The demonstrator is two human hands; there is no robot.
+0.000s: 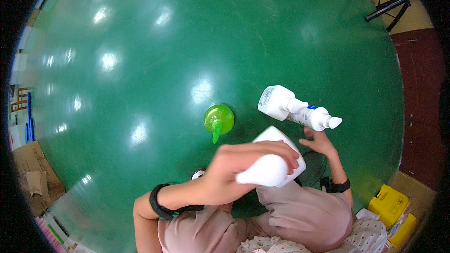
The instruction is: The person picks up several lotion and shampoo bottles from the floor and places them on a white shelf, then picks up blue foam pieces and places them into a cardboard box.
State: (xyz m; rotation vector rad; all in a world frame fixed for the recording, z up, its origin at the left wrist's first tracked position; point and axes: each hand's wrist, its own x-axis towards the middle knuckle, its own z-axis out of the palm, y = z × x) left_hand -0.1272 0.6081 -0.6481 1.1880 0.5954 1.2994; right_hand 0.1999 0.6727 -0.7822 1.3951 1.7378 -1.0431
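- The green bottle (219,119) stands on the floor (154,65), apart from the hands. It seems upright, and its spout points toward the person.
- The left hand (232,161), a little blurred, closes around the held bottle (271,169), its fingers bent over the white side. I judge that the step in hand is handling this bottle; a next move calls for a firm grip and control of its tilt.
- This held bottle is in front of the right knee. Its rounded head points to lower left, the base to upper right, so the long axis is slanting.
- Farther right is the square bottle (275,102), its head to the right; it seems lying.
- Just beside is the slim bottle (315,118), its axis running rightward and slightly down, spout to the right.
- The right hand (322,144) has its fingers spread near the slim bottle; whether they touch, I cannot tell.
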